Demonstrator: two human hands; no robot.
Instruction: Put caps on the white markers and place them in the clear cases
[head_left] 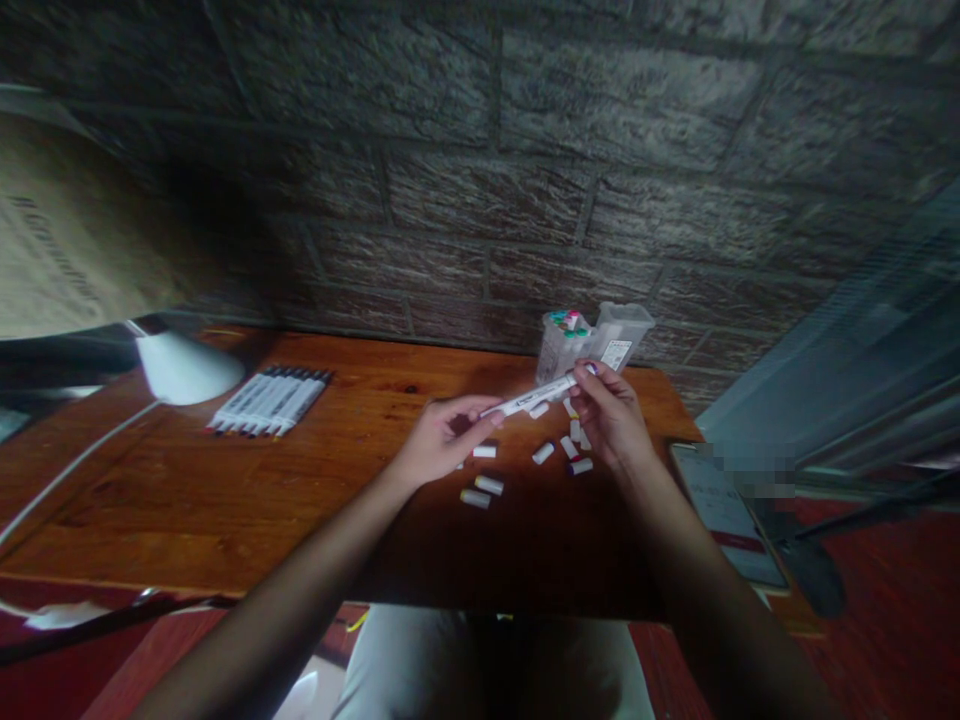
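Note:
A white marker [536,395] is held between my two hands above the wooden table. My left hand [444,437] pinches its left end, while my right hand [609,402] grips the other end, where a purple tip shows. Beneath and around the hands lie several loose white marker caps [544,453] with coloured ends. Two of these caps [489,485] rest side by side nearer to me. To the left, a row of white markers [271,400] lies flat, dark ends away from me and coloured ends toward me.
Against the brick wall stand a clear box of markers [564,345] and another clear plastic box [624,335]. A lamp base [189,368] with a white cord is at the left under a large shade [67,230]. A tablet [727,515] lies along the table's right edge.

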